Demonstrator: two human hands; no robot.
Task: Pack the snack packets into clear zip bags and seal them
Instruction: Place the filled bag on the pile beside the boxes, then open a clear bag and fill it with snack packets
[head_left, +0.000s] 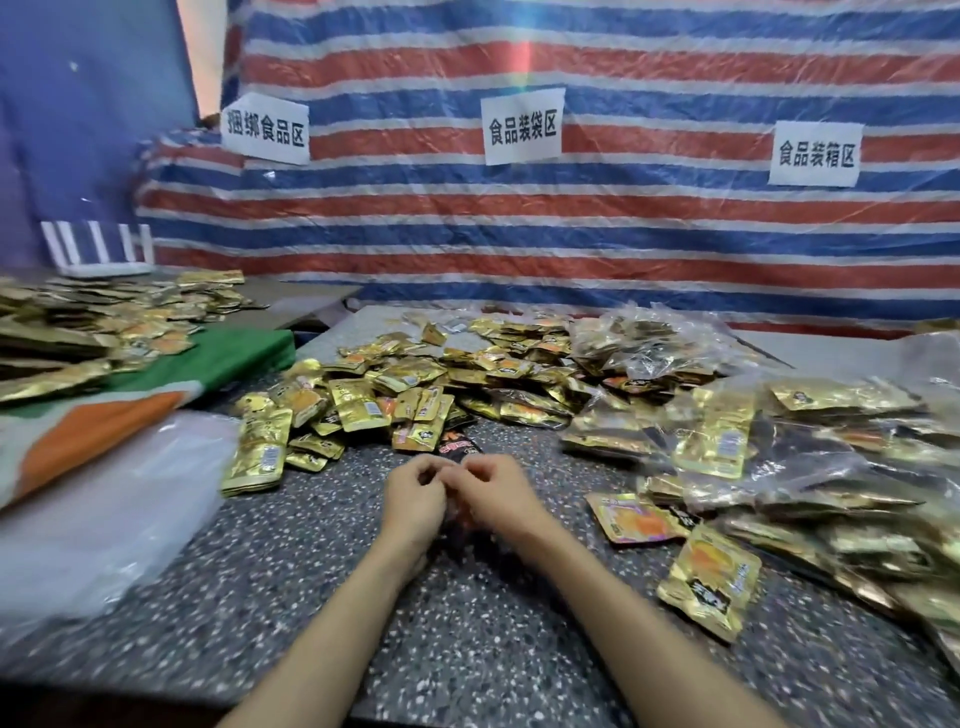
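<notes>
My left hand (413, 501) and my right hand (501, 493) meet at the middle of the speckled table (322, 561). Both pinch the top edge of a clear zip bag (460, 454) filled with dark and gold snack packets, most of it hidden under my hands. A loose heap of gold snack packets (415, 384) lies just beyond my fingers. Empty clear zip bags (109, 509) are stacked to the left. Filled zip bags of packets (789, 457) are piled to the right.
Two loose gold packets (711, 582) lie near my right forearm. A green, white and orange cloth (171, 384) covers the left side, with more gold packets (93, 322) on it. A striped tarp (571, 234) with paper signs hangs behind.
</notes>
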